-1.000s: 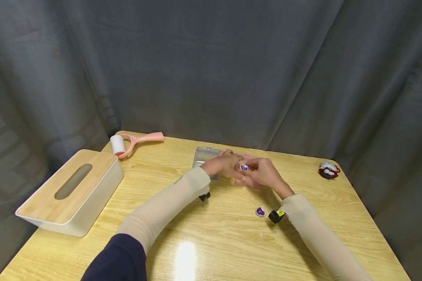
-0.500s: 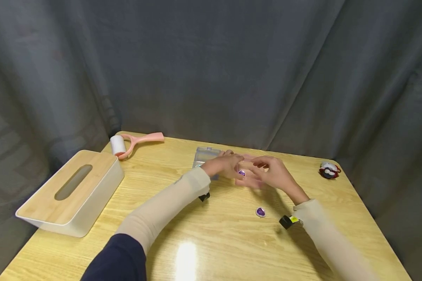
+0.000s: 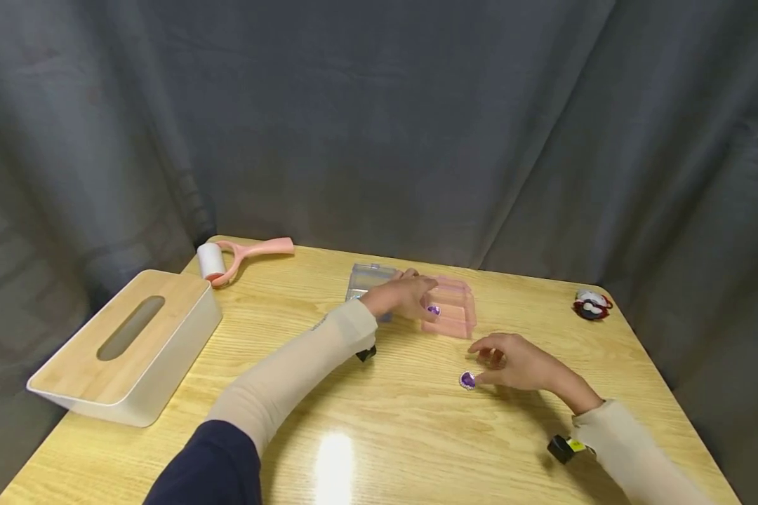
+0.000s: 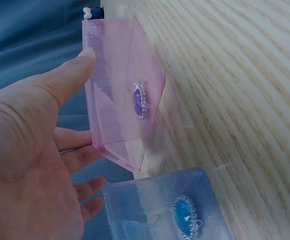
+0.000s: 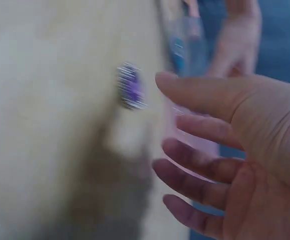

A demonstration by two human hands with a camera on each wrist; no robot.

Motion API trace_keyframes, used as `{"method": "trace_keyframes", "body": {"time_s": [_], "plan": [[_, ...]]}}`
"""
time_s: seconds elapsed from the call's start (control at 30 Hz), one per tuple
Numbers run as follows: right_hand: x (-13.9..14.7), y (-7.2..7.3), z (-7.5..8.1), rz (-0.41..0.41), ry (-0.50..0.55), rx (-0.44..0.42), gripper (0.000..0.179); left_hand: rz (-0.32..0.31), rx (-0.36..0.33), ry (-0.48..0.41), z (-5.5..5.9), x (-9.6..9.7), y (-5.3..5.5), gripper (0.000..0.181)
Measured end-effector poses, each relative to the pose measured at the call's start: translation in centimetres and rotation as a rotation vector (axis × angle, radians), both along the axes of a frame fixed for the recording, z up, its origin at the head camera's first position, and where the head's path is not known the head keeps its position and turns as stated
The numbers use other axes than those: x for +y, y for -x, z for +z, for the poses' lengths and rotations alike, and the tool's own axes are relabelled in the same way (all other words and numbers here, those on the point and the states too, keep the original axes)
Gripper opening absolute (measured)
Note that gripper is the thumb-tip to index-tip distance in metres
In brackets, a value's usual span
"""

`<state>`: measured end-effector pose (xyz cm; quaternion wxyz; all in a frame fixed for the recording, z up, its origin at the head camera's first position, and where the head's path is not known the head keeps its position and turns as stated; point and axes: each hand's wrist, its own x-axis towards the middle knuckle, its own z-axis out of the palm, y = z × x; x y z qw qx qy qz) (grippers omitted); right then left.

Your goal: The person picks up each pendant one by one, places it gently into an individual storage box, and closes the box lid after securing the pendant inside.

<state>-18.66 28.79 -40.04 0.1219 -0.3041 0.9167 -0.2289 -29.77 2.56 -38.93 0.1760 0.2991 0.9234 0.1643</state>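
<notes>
Watching remotely, I count in the head view one purple gem (image 3: 467,380) left to deal with on the wooden table (image 3: 404,435), before gray curtains (image 3: 354,140), beside the right hand (image 3: 519,365). Left wrist: a second purple gem (image 4: 139,100) looks done, inside the pink box (image 4: 117,47) the left hand (image 4: 35,150) touches, fingers parted. Right wrist, blurred: fingers apart, holding nothing.

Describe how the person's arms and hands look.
The left hand and right hand are ungloved. Cream sleeves cover both forearms; the left has small dark markings near its cuff and meets a navy sleeve higher up. A black wrist camera sits at each wrist, the right one with a yellow patch.
</notes>
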Motion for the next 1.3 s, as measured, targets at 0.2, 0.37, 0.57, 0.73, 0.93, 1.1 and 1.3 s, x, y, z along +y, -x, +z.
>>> {"method": "trace_keyframes", "body": {"time_s": [0.2, 0.37, 0.57, 0.73, 0.93, 1.1, 1.3], "plan": [[-0.6, -1.4, -2.0, 0.008, 0.015, 0.105, 0.044, -0.001, 0.014, 0.001, -0.4, 0.2, 0.1, 0.086], [-0.5, -1.2, -2.9, 0.058, 0.104, 0.181, 0.033, -0.004, 0.013, 0.011, -0.4, 0.2, 0.1, 0.087], [-0.5, -0.7, -3.6, 0.111, 0.155, 0.233, 0.021, -0.016, 0.016, 0.033, -0.2, 0.3, 0.1, 0.088], [-0.6, -0.5, -3.8, 0.125, 0.159, 0.265, 0.019, -0.016, 0.015, 0.036, -0.1, 0.2, 0.1, 0.088], [-0.2, -0.3, -3.3, 0.043, 0.161, 0.179, 0.017, -0.013, 0.011, 0.034, -0.2, 0.1, 0.0, 0.089], [0.5, 0.4, -1.8, -0.061, 0.159, 0.115, 0.016, -0.006, 0.004, 0.02, -0.3, 0.1, 0.0, 0.088], [1.1, 1.4, 0.4, -0.157, 0.178, 0.233, 0.025, -0.008, -0.008, 0.009, -0.2, 0.1, 0.0, 0.087]]}}
